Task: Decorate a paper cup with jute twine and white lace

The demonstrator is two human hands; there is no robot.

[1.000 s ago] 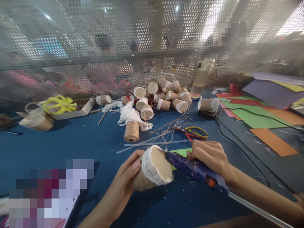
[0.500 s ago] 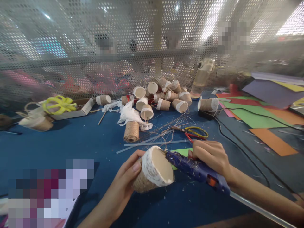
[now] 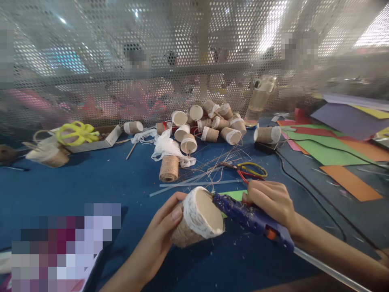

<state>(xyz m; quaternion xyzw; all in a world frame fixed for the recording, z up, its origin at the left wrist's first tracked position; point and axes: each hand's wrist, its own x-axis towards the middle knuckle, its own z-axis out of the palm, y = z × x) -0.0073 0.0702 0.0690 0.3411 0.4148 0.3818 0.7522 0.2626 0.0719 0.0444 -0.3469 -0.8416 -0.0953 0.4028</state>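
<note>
My left hand point(image 3: 165, 225) is closed round a twine-wrapped cup point(image 3: 188, 233) with a band of white lace at its rim. The cup lies tilted, its mouth turned to the right. In my right hand point(image 3: 270, 200) is a blue hot glue gun point(image 3: 237, 213), its body smeared with dried glue and a clear glue stick point(image 3: 328, 269) jutting from its back. The nozzle is at the upper edge of the cup's mouth; whether it touches cannot be made out. Under the gun lies a strip of green paper point(image 3: 234, 196).
Behind my hands lie scissors point(image 3: 243, 168), a twine spool point(image 3: 169, 167), white lace point(image 3: 164, 146) and loose glue sticks point(image 3: 194, 184). Several wrapped cups point(image 3: 209, 134) are heaped near a perforated metal screen point(image 3: 188, 61). A bottle point(image 3: 260, 99), coloured paper point(image 3: 328, 148) and black cables point(image 3: 304, 190) are at the right.
Hands, cup and glue gun keep almost the same pose. The whole view has shifted by a few pixels.
</note>
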